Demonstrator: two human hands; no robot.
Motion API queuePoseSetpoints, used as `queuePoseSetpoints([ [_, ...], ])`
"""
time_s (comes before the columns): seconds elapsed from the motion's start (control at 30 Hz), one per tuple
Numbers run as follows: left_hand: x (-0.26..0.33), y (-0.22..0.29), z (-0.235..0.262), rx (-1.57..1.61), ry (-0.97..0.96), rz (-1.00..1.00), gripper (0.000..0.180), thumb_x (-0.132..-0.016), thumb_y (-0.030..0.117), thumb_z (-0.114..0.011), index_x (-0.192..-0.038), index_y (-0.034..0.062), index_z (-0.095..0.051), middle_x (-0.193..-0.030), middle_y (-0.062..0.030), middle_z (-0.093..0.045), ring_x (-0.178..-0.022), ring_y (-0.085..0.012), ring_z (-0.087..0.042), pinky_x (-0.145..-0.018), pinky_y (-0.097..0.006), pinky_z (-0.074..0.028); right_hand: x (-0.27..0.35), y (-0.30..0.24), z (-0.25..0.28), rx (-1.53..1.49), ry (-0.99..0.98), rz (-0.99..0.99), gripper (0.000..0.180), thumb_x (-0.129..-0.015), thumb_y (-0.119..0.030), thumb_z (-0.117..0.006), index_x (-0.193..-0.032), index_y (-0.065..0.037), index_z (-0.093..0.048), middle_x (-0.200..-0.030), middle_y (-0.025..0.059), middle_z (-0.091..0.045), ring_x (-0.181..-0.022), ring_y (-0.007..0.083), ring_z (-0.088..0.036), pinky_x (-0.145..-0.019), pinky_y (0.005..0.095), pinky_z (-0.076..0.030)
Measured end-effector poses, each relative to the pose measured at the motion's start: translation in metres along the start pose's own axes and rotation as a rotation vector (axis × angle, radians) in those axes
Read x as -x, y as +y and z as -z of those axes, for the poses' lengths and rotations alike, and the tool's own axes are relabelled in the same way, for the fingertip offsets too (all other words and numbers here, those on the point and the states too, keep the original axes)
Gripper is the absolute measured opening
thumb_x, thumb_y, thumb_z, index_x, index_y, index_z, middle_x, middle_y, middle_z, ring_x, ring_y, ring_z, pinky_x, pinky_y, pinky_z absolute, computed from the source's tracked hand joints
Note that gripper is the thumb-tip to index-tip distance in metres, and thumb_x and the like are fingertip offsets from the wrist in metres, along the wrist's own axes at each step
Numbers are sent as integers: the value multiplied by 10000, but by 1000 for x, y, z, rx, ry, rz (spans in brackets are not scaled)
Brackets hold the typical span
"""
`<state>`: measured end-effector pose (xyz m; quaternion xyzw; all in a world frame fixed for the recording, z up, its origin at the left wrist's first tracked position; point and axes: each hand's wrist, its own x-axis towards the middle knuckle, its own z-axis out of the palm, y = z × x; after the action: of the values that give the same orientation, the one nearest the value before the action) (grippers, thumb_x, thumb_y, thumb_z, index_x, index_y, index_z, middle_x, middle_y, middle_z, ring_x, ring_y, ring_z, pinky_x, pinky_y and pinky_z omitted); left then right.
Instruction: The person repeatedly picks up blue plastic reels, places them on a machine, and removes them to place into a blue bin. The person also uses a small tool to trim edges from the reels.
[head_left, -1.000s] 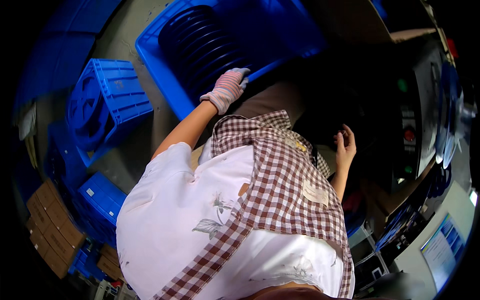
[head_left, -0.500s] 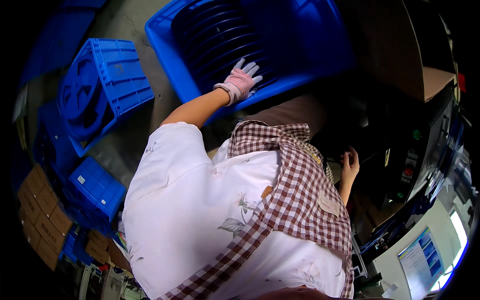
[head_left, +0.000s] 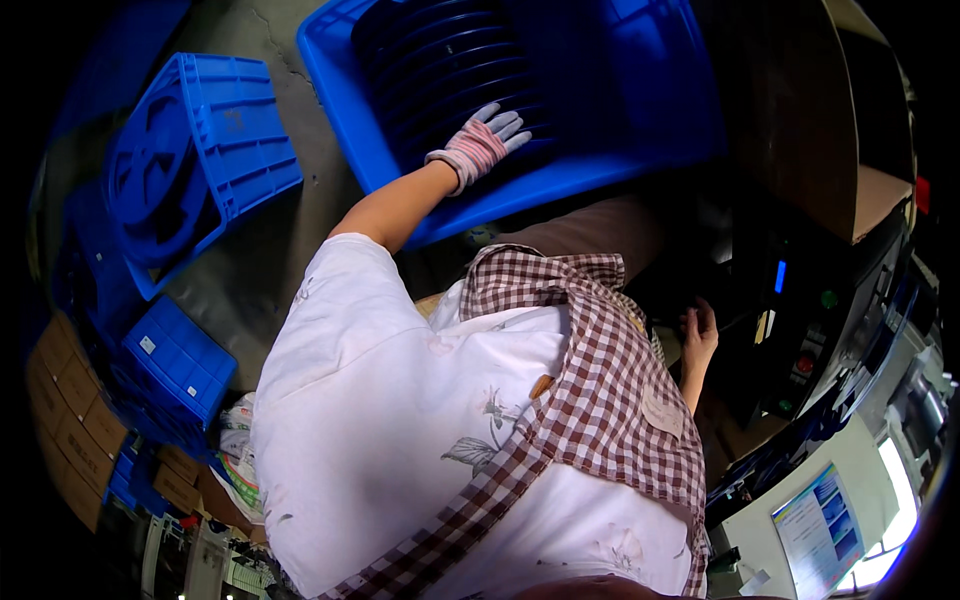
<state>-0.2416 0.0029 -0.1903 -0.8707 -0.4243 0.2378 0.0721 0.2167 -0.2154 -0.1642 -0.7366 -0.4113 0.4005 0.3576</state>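
Note:
My left hand (head_left: 482, 146), in a white and pink striped glove, reaches over the near side of a large blue bin (head_left: 350, 125). Its fingers are stretched out and lie on, or just above, a row of dark round discs (head_left: 450, 60) standing on edge inside. I cannot tell whether the fingertips touch the discs. Bare and low at my right side, my right hand (head_left: 700, 335) has loosely bent fingers with no object visible in them. It is nearest to a dark machine (head_left: 815, 330) with green and red buttons; deep shadow hides what lies around it.
On the floor at left, a tipped blue crate (head_left: 240, 130) holds a blue spoked wheel-like piece (head_left: 150, 185). Behind it are a blue box (head_left: 180, 355) and stacked brown cartons (head_left: 75, 410). A tall cardboard box (head_left: 880, 200) and a lit screen (head_left: 820, 530) are at right.
My left hand has shifted slightly to the right over the discs, with its fingers still stretched. The view has turned a little. My right hand stays about where it was.

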Motion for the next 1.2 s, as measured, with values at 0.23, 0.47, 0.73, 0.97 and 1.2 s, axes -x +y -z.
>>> queuePoseSetpoints([
  [0.23,11,1,24,291,178,-80,393,-839,238,-620,-1225,181,-570,-1382,-136,-463,-1326,-312,-375,-1107,-465,-280,6,5,-7,-18,-46,-23,315,-918,-154,-611,-1211,-38,-591,-864,23,-627,-750,70,-573,-667,210,-467],
  [0.47,-7,-118,45,569,668,348,445,-727,20,-605,-1160,122,-583,-1036,-169,-636,-992,-354,-597,-877,-414,-500,4,8,-3,39,-43,-33,322,-907,-143,-617,-1212,-42,-592,-888,38,-636,-751,78,-575,-671,217,-469],
  [0.73,3,-164,-22,896,511,553,273,-832,-43,-508,-1065,73,-590,-744,6,-481,-689,-109,-439,-726,-244,-461,-2,-4,-12,46,-62,3,341,-906,-146,-615,-1228,-41,-582,-923,54,-644,-766,94,-589,-685,231,-480],
  [0.97,0,-196,9,919,580,609,215,-856,72,-536,-1054,111,-608,-821,-104,-616,-740,-256,-569,-670,-327,-465,1,8,-12,5,-74,13,329,-909,-155,-611,-1224,-61,-588,-908,34,-639,-768,91,-585,-687,227,-472],
  [1.2,-15,-213,19,476,53,644,177,-866,101,-518,-1019,107,-606,-939,-161,-649,-881,-320,-622,-775,-404,-487,8,-5,-23,58,-61,-6,333,-904,-168,-611,-1218,-59,-593,-857,37,-646,-759,93,-585,-691,243,-477],
])
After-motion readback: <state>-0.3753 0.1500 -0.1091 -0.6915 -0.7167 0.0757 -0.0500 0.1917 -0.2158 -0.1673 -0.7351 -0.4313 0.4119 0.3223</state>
